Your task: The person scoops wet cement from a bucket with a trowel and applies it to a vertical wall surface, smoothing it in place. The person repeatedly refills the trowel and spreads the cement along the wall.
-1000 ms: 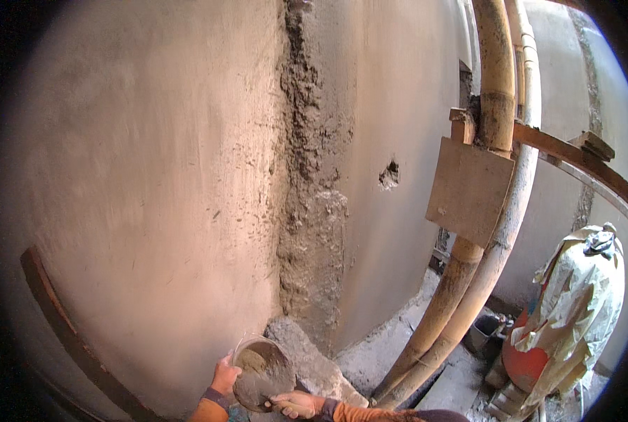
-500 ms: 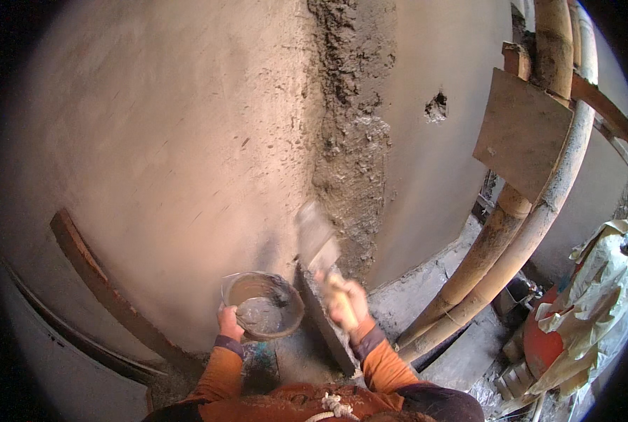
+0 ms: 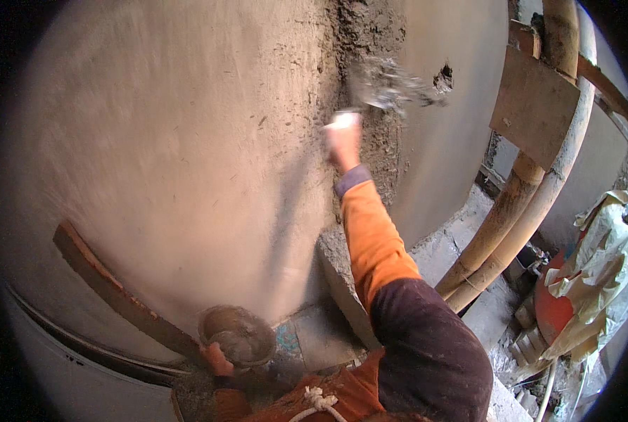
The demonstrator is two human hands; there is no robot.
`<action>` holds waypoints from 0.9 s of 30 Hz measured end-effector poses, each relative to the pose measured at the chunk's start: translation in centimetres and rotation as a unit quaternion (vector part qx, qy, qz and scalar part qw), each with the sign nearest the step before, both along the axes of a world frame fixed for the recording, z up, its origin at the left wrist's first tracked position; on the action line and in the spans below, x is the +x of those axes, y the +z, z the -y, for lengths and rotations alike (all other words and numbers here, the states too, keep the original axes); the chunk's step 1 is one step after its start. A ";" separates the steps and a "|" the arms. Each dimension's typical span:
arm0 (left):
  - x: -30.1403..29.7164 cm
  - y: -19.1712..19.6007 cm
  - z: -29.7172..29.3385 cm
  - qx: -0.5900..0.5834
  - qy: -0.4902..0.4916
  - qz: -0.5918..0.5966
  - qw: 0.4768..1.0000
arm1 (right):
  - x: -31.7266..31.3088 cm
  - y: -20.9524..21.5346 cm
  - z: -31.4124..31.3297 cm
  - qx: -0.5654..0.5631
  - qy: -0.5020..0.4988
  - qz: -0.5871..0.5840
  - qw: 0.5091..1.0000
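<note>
My right hand [image 3: 343, 141] is closed around the handle of a trowel [image 3: 388, 86], arm stretched up in its orange sleeve, and the blade is at the rough corner seam [image 3: 366, 42] where the two plastered walls meet. Half a second ago that hand was low, just above the pan, with the blade loaded; a second ago both hands were down at the pan. So the load has gone from pan to wall, and I judge this the moment the mortar is thrown or pressed into the seam. The blade is blurred, so I cannot tell how much mortar is on it.

My left hand [image 3: 219, 359] grips the rim of the round mortar pan [image 3: 236, 336], fingers curled over its edge, far below the seam. It has stayed on the pan through all three moments.

Counting outward from the seam: one trowel, one pan with grey mortar in it, one rusty bar [image 3: 117, 295] leaning on the wall to the left of the pan. To the right of the seam are one small hole [image 3: 444, 76] in the plaster, one flat brown board [image 3: 535, 105], two bamboo poles [image 3: 532, 190] running side by side, and further right one heap of crumpled pale sacking [image 3: 599, 260] over something red.
</note>
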State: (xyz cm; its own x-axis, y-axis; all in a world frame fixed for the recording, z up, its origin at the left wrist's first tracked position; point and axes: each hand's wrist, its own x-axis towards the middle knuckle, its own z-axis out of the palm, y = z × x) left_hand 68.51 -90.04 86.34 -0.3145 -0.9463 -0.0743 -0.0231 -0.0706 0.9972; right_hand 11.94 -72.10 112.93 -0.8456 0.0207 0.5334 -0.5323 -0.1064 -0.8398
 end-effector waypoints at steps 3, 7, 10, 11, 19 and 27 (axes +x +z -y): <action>4.2 -1.6 3.9 0.036 0.063 0.042 0.997 | 20.6 -2.1 8.2 0.159 0.122 -0.150 0.968; 2.9 -0.5 2.3 0.064 0.067 0.117 0.989 | 30.5 -10.3 2.5 0.305 0.432 -0.049 0.848; 1.5 -0.6 0.9 0.079 0.061 0.086 0.991 | 30.1 -15.7 -5.1 0.399 0.584 0.112 0.698; 1.2 -1.1 1.3 0.083 0.039 0.044 0.995 | 30.0 -16.8 -6.6 0.424 0.609 0.222 0.632; -12.9 3.9 -7.6 -0.065 -0.294 0.060 0.952 | 31.3 -28.7 -10.7 0.388 0.652 0.226 0.611; -20.7 3.0 -13.1 0.110 -0.296 -0.139 0.939 | 30.1 -27.9 -20.8 -0.138 0.640 0.606 0.451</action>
State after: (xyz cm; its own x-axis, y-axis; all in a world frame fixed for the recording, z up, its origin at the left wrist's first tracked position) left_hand 47.81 -76.98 89.29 -0.8171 -0.5704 -0.0841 0.1352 -0.3314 0.9337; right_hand 42.07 -51.27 85.02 0.0745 -0.9746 -0.2113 0.9467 0.1357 -0.2921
